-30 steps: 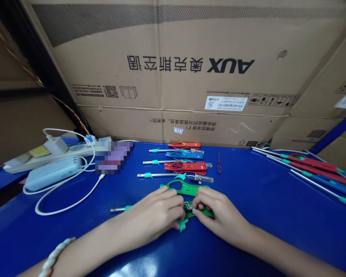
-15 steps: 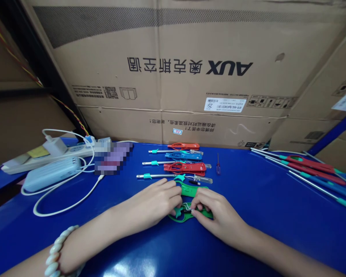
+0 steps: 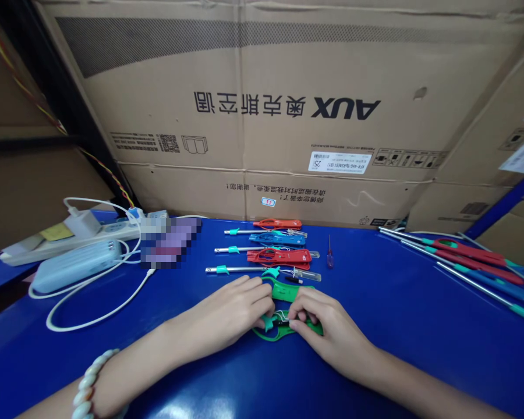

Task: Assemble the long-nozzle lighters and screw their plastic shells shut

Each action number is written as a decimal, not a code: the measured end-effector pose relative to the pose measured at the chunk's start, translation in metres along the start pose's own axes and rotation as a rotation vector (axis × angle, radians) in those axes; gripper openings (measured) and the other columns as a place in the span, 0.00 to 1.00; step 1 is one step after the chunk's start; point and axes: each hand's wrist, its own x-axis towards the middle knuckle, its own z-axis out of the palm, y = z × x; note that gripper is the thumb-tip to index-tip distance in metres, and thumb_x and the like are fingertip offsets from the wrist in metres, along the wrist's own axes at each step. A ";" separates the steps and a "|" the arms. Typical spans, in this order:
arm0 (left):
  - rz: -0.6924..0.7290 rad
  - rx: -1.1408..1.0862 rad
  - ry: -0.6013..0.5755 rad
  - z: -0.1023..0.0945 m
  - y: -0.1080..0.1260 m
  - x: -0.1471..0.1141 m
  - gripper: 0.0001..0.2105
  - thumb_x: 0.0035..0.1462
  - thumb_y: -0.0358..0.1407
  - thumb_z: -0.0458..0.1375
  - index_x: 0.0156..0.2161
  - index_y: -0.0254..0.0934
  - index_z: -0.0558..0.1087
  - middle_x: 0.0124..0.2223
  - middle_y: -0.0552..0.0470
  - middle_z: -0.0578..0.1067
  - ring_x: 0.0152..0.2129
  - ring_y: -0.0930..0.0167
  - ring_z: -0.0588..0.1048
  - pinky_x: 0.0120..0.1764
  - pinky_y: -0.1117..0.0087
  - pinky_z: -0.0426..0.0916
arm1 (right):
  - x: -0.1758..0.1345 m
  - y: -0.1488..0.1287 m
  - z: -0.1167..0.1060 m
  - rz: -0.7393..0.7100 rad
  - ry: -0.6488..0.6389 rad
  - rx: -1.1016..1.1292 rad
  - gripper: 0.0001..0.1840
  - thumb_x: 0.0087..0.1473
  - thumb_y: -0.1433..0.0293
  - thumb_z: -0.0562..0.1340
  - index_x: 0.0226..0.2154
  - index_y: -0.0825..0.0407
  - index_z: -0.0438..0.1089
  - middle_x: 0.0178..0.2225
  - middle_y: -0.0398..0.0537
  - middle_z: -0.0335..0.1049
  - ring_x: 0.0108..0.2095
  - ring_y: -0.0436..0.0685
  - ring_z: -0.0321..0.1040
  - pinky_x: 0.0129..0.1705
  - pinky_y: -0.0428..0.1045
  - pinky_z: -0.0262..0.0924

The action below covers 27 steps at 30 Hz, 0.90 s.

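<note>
My left hand (image 3: pixel 244 304) is at the centre of the frame, fingers bent at the teal trigger (image 3: pixel 269 322); the thumb touches it, but I cannot tell whether the fingers are clamped on it. My right hand (image 3: pixel 327 320), just right of centre, has thumb and forefinger pinched together on the end of the black part (image 3: pixel 283 323). Trigger and black part lie over the lower green shell (image 3: pixel 283 334), slightly below the centre of the frame, with white wires (image 3: pixel 281 316) beside the black part. The upper green shell (image 3: pixel 283 290) lies just above, partly covered by both hands. Higher in the frame, a red shell (image 3: pixel 283 258), a blue shell (image 3: pixel 283 239) and an orange shell (image 3: pixel 283 224) form a column, with metal rods (image 3: pixel 248 269) among them. A screwdriver (image 3: pixel 330 259) stands apart to their right, tip toward the top of the frame. All rest on the blue table (image 3: pixel 384 302).
</note>
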 end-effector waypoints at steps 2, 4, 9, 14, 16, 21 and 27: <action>-0.001 0.001 0.006 0.002 0.000 -0.001 0.01 0.62 0.28 0.55 0.37 0.34 0.67 0.36 0.52 0.69 0.33 0.68 0.66 0.37 0.68 0.60 | 0.000 0.001 0.000 0.005 -0.003 0.003 0.07 0.53 0.79 0.58 0.30 0.51 0.66 0.28 0.41 0.63 0.29 0.51 0.61 0.32 0.45 0.53; 0.005 -0.006 0.025 0.003 0.000 -0.001 0.03 0.63 0.29 0.52 0.37 0.35 0.67 0.36 0.52 0.69 0.32 0.68 0.65 0.36 0.69 0.59 | 0.000 0.001 0.000 0.010 -0.001 0.007 0.07 0.53 0.79 0.58 0.30 0.50 0.66 0.28 0.41 0.63 0.30 0.51 0.61 0.32 0.45 0.54; -0.019 -0.052 0.053 0.006 0.001 -0.001 0.06 0.65 0.29 0.49 0.37 0.34 0.67 0.36 0.51 0.69 0.31 0.69 0.65 0.35 0.69 0.60 | 0.002 0.002 0.000 0.026 0.006 0.010 0.08 0.53 0.79 0.58 0.30 0.51 0.66 0.27 0.41 0.63 0.30 0.51 0.61 0.33 0.46 0.54; -0.034 -0.114 0.056 0.007 0.001 -0.001 0.04 0.64 0.28 0.50 0.38 0.35 0.67 0.37 0.51 0.69 0.33 0.68 0.65 0.38 0.69 0.60 | 0.001 0.001 0.000 0.033 -0.002 0.011 0.07 0.54 0.78 0.58 0.30 0.50 0.67 0.27 0.41 0.63 0.30 0.51 0.61 0.33 0.46 0.54; -0.050 -0.146 0.035 0.006 0.000 -0.002 0.03 0.63 0.27 0.51 0.38 0.36 0.66 0.37 0.51 0.69 0.35 0.68 0.65 0.39 0.68 0.60 | 0.001 0.001 0.000 0.040 -0.003 0.011 0.08 0.54 0.79 0.58 0.29 0.51 0.67 0.27 0.40 0.63 0.30 0.51 0.60 0.33 0.46 0.54; -0.062 -0.220 0.021 0.005 0.000 -0.002 0.03 0.63 0.28 0.51 0.39 0.37 0.66 0.38 0.51 0.68 0.36 0.68 0.65 0.39 0.70 0.60 | 0.000 0.000 0.000 0.038 -0.004 0.018 0.07 0.54 0.79 0.59 0.30 0.50 0.67 0.28 0.40 0.63 0.30 0.51 0.61 0.33 0.45 0.54; -0.069 -0.214 0.055 0.013 0.002 0.001 0.03 0.63 0.27 0.52 0.39 0.36 0.65 0.39 0.51 0.69 0.36 0.68 0.65 0.40 0.68 0.59 | 0.000 0.002 0.000 0.038 -0.001 0.025 0.07 0.54 0.78 0.58 0.30 0.50 0.67 0.28 0.41 0.63 0.30 0.51 0.61 0.33 0.46 0.54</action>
